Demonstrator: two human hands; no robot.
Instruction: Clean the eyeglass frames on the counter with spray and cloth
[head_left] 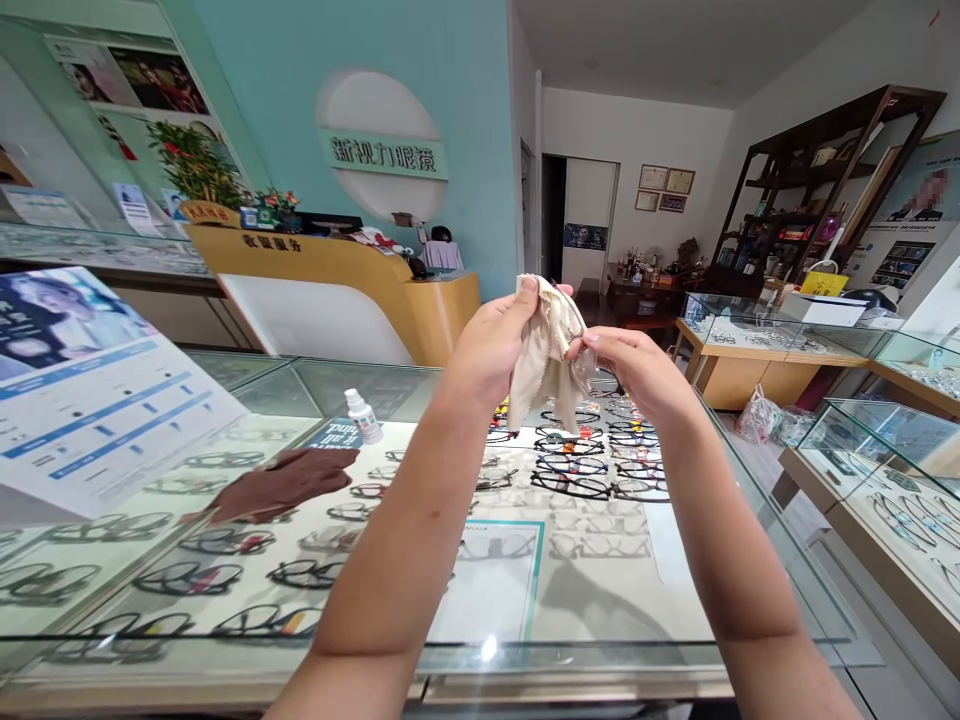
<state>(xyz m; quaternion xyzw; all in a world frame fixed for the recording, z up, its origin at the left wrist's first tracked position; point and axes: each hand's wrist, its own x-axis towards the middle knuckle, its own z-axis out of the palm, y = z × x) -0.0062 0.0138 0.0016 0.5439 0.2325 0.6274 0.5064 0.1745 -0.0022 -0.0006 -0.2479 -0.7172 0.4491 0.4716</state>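
Observation:
Both hands are raised in front of me over a glass display case. A cream cleaning cloth (pixel 541 365) hangs in folds from my left hand (pixel 499 325), whose thumb presses on its top edge. My right hand (pixel 626 360) pinches a pair of eyeglasses (pixel 589 368) close against the cloth's right side. A clear lens and part of a thin rim show between the hands; the cloth and fingers hide the rest. On the glass to the left lie a brown cloth (pixel 289 483) and an upright white spray bottle (pixel 364 416).
Rows of eyeglass frames (pixel 571 465) fill the display case (pixel 630 655) beneath my arms. A folded leaflet stand (pixel 97 400) stands at the left. Beyond are a yellow counter (pixel 315 270) and, to the right, more glass cases (pixel 885 470) and a dark wooden shelf (pixel 817 180).

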